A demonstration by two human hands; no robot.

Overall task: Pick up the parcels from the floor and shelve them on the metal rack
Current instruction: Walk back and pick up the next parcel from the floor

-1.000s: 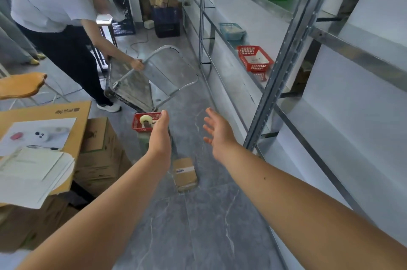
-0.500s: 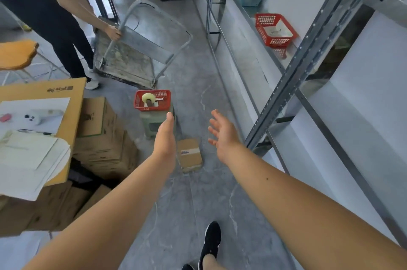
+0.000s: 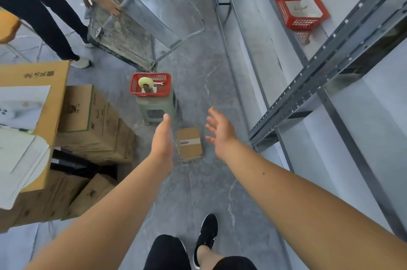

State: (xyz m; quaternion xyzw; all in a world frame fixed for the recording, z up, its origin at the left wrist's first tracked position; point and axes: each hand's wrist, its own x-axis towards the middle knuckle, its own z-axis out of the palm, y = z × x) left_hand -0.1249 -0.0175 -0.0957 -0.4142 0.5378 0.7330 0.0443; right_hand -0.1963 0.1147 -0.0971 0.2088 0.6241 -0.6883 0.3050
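1. Head view, looking down the aisle: one small brown parcel (image 3: 189, 144) lies flat on the grey floor (image 3: 198, 192), a white label facing up across its middle.
2. Its long axis runs roughly from 6 to 12 o'clock, tipped a little toward 11, so the short far end points at the green stool (image 3: 157, 108).
3. The parcel sits between the two outstretched hands, a touch nearer the left one.
4. The left hand (image 3: 162, 137) is at the parcel's 9 o'clock, flat and edge-on with fingers straight and together, holding nothing; whether it touches the parcel I cannot tell.
5. The right hand (image 3: 221, 132) is at the parcel's 3 o'clock, fingers spread and palm turned inward, empty and apart from the parcel.
6. The stool stands at the parcel's 12 o'clock, carrying a red basket (image 3: 151, 83) with a tape roll (image 3: 145, 82) in it.
7. The metal rack (image 3: 330, 49) runs along the 3 o'clock side, with another red basket (image 3: 301, 5) on a shelf toward 1 o'clock.
8. Stacked cardboard boxes (image 3: 92, 124) lie at 9 o'clock; a second person's hand (image 3: 112, 4) grips a cart (image 3: 141, 25) at 11 o'clock.
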